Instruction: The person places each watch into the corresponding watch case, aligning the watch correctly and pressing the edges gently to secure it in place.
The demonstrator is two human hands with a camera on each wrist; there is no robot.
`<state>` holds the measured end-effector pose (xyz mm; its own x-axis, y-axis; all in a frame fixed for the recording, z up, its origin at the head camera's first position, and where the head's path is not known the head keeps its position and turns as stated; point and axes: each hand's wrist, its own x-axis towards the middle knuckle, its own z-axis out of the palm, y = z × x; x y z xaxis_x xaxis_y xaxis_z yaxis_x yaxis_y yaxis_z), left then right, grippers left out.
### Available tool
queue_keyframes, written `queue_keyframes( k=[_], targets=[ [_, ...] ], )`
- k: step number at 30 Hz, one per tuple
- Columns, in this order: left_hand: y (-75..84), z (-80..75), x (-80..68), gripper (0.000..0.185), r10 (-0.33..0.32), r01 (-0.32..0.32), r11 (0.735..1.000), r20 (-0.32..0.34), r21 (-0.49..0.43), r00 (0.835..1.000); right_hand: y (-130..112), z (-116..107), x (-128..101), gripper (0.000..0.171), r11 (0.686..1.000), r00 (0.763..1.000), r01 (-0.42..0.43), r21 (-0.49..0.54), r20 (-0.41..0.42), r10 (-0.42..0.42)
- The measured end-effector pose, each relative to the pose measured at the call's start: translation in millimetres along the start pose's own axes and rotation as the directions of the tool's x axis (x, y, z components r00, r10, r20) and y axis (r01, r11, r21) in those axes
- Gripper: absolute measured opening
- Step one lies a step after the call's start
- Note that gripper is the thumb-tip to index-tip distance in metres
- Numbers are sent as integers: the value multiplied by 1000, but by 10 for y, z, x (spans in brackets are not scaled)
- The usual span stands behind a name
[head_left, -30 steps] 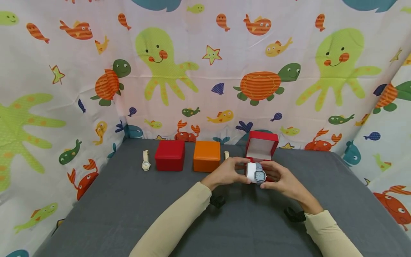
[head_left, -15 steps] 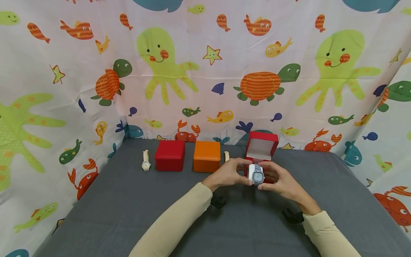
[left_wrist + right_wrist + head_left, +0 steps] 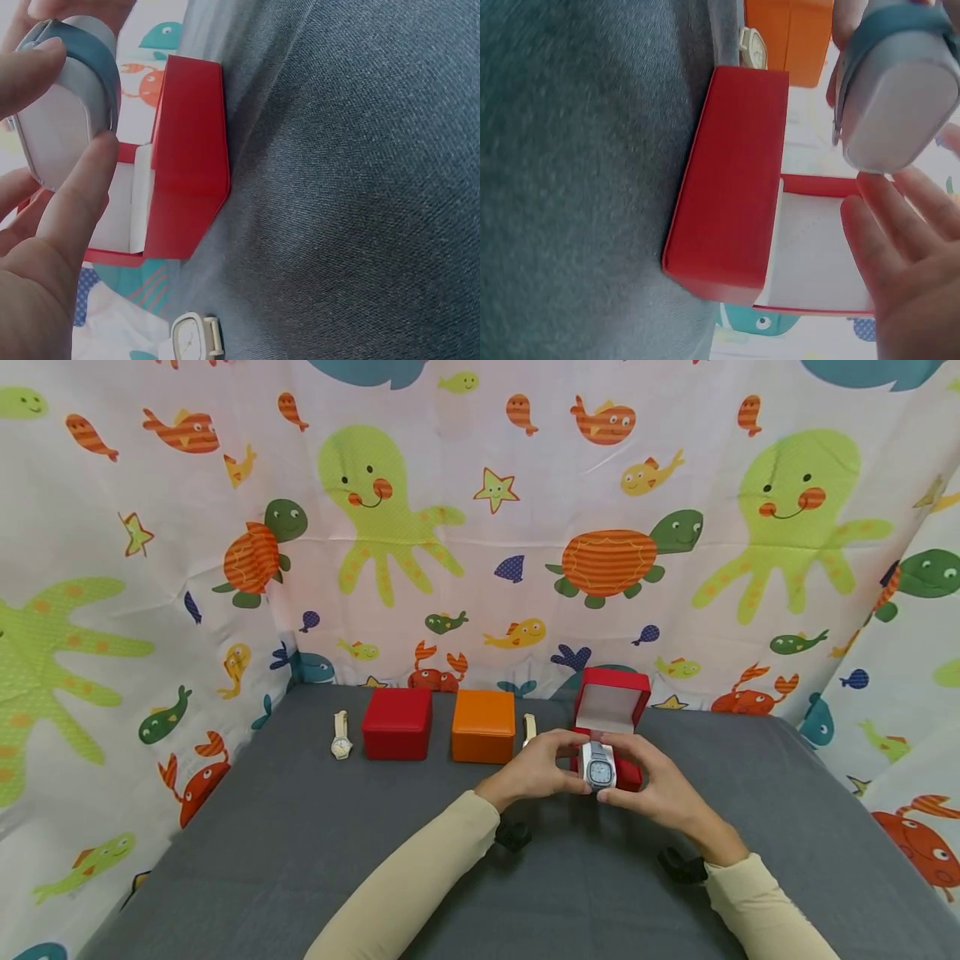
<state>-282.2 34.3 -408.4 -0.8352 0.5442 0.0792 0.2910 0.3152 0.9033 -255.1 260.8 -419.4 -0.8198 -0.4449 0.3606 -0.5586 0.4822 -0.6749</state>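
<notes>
A wristwatch (image 3: 600, 772) with a blue-grey strap is wrapped round a white cushion (image 3: 56, 139), its face turned up toward the head camera. My left hand (image 3: 534, 766) grips the cushion and strap from the left, thumb and fingers at its side. From the right, my right hand (image 3: 663, 783) holds the other end, fingertips against the cushion in the right wrist view. Behind and below them stands an open red watch box (image 3: 731, 180), lid (image 3: 611, 706) raised and pale lining showing. The watch is held above the box's front, partly covering it in the head view.
Left of the hands are a closed orange box (image 3: 483, 727) and a closed red box (image 3: 397, 724). One pale watch (image 3: 341, 735) lies at the far left; another light watch (image 3: 529, 727) lies beside the orange box, partly hidden by my left hand. A printed curtain (image 3: 480, 568) hangs behind the grey table (image 3: 300, 860).
The watch on its cushion has shifted slightly left and turned a little between my hands. My right hand has moved slightly left with it; the boxes stay put.
</notes>
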Motion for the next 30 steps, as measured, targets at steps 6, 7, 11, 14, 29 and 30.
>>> queue_keyframes(
  k=[6,7,11,14,29,30],
  targets=[
    [-15,-7,6,67,2,-2,1000,-14,-21,1000,-99,28,13,56,983,986,139,-123,-75,-149],
    [-11,-7,5,66,0,0,1000,-16,-22,1000,-158,27,12,53,980,984,147,-135,-80,-159],
    [19,0,0,66,-6,6,999,-18,-32,1000,-412,15,5,48,976,980,157,-154,-94,-173],
    [24,10,8,66,5,-6,999,-27,-36,1000,-516,3,14,47,974,978,169,-149,-101,-185],
    [70,61,-29,72,118,-112,966,-9,234,993,-517,37,9,37,993,980,83,-86,-174,-97],
    [72,63,-33,72,122,-117,964,-7,238,992,-519,36,9,37,994,980,75,-76,-176,-87]
  ],
)
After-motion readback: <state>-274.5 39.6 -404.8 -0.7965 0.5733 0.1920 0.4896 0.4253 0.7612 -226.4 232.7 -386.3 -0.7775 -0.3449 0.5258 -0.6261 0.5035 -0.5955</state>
